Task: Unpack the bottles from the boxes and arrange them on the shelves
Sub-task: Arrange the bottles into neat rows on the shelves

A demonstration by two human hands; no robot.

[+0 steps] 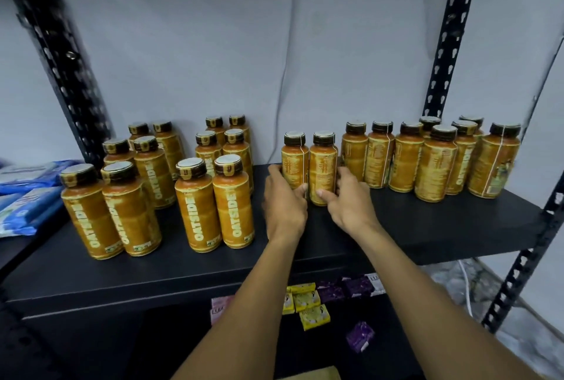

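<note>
The left bottle [293, 163] and right bottle [323, 166], orange with dark caps, stand upright and touching mid-way along the black shelf [427, 227]. Their label print is too blurred to read. My left hand [285, 199] curls round the left bottle, and my right hand [348, 201] round the right bottle.

Blue packs [24, 196] cut off at left edge, rear bottles [429, 123] half hidden, small print on labels [321, 170] unreadable.
</note>
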